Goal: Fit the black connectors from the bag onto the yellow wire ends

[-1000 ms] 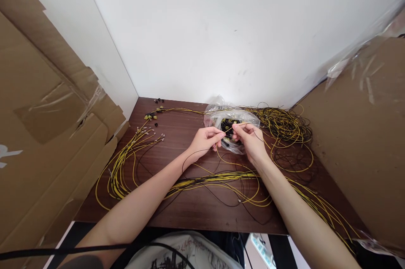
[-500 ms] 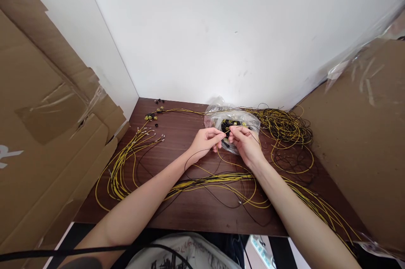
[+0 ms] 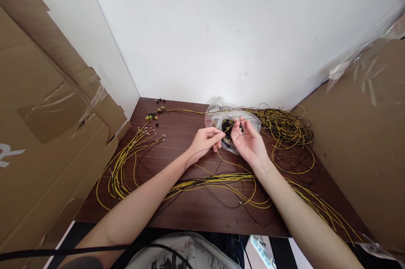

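Thumb and fingers of my left hand [image 3: 209, 139] pinch a thin yellow wire [image 3: 228, 129] whose length hangs down toward the table. Just to the right, my right hand [image 3: 248, 139] is turned palm up, its fingers loosely spread and raised beside the wire's upper stretch. A thin dark strand runs close to those fingertips. Beyond both hands lies an open clear plastic bag [image 3: 218, 112] holding small black and yellow parts [image 3: 227, 126]; my hands partly hide it.
Across the brown table [image 3: 196, 216] runs a bundle of yellow and black wires [image 3: 209, 181], its tipped ends at left. A tangled wire coil [image 3: 281, 127] lies back right. Small black and yellow pieces [image 3: 152, 115] sit back left. Cardboard [image 3: 47, 134] flanks the left side.
My right hand has let go of its pinch, rolled palm up and spread its fingers. My left hand stays in place on the wire.
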`<state>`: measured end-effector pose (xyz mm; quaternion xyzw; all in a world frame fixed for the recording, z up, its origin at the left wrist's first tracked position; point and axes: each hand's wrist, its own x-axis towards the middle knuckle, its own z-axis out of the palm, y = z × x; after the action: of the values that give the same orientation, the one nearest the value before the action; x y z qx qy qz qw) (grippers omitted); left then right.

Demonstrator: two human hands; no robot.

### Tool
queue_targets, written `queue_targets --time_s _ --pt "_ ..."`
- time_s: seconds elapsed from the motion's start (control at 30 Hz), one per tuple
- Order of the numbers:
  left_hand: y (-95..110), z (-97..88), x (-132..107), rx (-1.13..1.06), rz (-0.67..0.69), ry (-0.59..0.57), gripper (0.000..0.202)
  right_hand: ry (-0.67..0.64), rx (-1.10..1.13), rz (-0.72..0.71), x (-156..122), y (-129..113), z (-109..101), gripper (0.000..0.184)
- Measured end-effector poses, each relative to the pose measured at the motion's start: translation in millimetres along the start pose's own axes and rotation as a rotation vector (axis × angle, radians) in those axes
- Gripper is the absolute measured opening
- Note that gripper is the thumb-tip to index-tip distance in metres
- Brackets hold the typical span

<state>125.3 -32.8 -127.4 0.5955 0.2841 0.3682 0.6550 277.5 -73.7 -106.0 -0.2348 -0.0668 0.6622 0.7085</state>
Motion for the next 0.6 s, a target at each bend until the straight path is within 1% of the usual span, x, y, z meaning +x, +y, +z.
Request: queue_targets --time_s 0.07,0.2,0.27,0.47,0.6 --pt "0 0.0 0 0.004 0.002 0.000 0.034 -0.007 0.048 -0.048 -1 -3 2 0.021" --pt "1 -0.2 -1 0.009 0.002 0.001 0.032 -0.059 0.082 -0.116 -2 -11 1 0.046" --pt "1 -0.3 -1 0.010 -0.004 0.000 0.032 -0.074 0.093 -0.132 -1 -13 -1 0.051" --pt "0 -0.6 -1 0.003 -0.007 -0.003 0.034 -0.020 0.184 -0.170 1 -14 0 0.033" --pt "-1 -0.8 -1 0.003 -0.004 -0.007 0.034 -0.004 0.171 -0.177 0 -14 3 0.034"
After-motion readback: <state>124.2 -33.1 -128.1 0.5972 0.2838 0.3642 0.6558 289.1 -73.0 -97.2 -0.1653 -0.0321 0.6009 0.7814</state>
